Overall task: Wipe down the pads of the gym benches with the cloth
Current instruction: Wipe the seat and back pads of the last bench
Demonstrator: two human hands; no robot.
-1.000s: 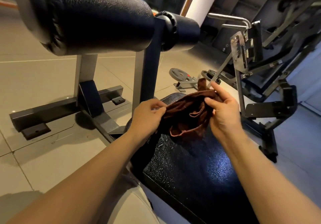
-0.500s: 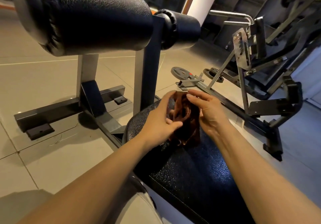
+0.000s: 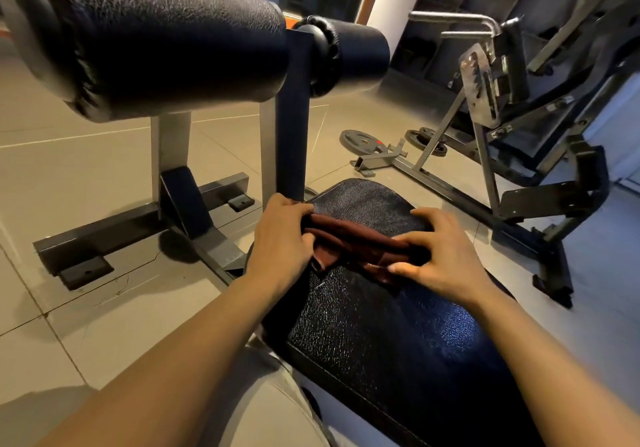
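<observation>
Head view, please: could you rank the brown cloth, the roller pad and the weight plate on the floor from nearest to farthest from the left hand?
From the left hand:
1. Brown cloth, gripped in it, over the bench pad.
2. Roller pad, overhead, up and left.
3. Weight plate, on the floor, far right.

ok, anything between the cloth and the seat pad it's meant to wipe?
Nothing visible. The cloth already lies bunched on the seat pad, gripped by the left hand and right hand. The pad surface toward the camera shows bare; the roller pads sit above, out of the way.
</observation>
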